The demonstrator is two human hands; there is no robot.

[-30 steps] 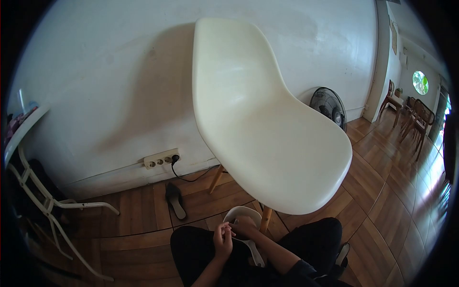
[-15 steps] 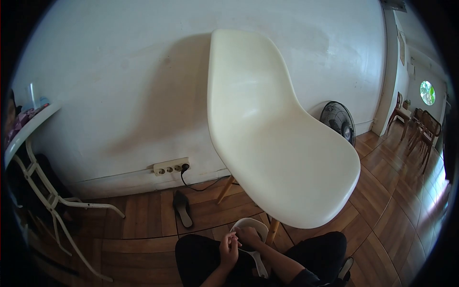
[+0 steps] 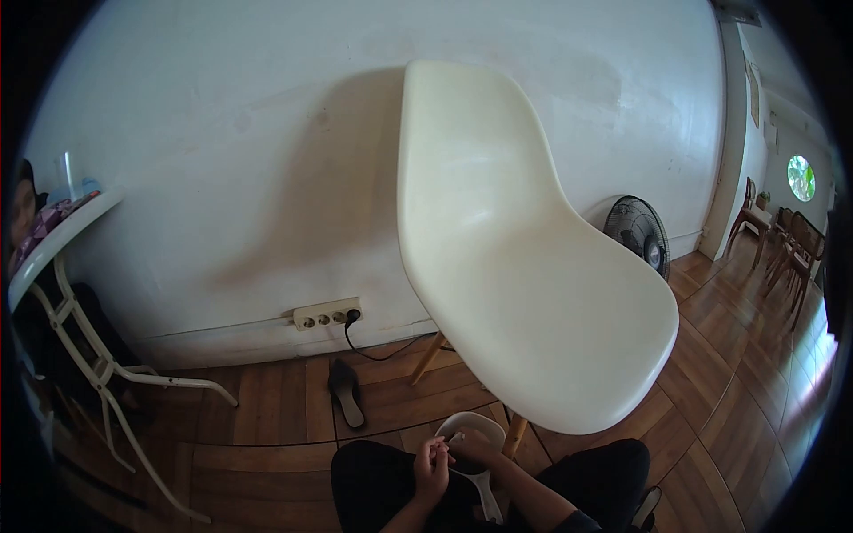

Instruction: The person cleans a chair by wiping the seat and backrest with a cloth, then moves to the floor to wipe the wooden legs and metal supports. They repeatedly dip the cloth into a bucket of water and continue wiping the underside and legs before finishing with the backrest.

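A white dipper-like bowl (image 3: 462, 422) with a handle sits between my bent legs, its handle pointing toward me. My left hand (image 3: 432, 469) is at the left side of the bowl, fingers curled together. My right hand (image 3: 477, 447) is over the bowl's opening, its fingers closed and close to those of the left. A small pale bit shows at the right fingertips, too small to name. The bowl's inside is mostly hidden by the hands. Just beyond stands a cream shell chair (image 3: 533, 302) on wooden legs.
A power strip (image 3: 327, 314) with a black plug is on the wall low down. A dark slip-on shoe (image 3: 346, 393) lies on the wooden floor. Behind the chair is a black fan (image 3: 637, 233). At left, a person sits by a white table (image 3: 67, 235); farther right are wooden chairs (image 3: 793, 253).
The view has shifted slightly, so everything appears a little lower and to the right. My hands stay at the bowl; the right fingers have shifted slightly there.
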